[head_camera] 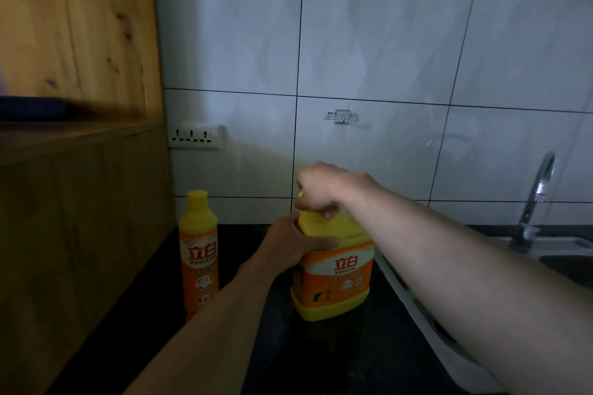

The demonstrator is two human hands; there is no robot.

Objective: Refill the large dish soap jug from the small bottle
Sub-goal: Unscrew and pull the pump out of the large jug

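Note:
The large yellow and orange dish soap jug (337, 279) stands upright on the dark counter (321, 359). My left hand (295, 244) grips its upper left shoulder. My right hand (324, 189) is closed over the jug's top, hiding the cap; only a sliver of yellow shows under the fingers. The small yellow-capped orange bottle (199, 250) stands upright to the jug's left, capped and apart from both hands.
A wooden cabinet (73, 170) walls off the left side. A wall socket (195, 137) sits on the tiled wall behind the small bottle. To the right are a white tray edge (414, 308), a steel sink (564, 260) and a chrome faucet (536, 199).

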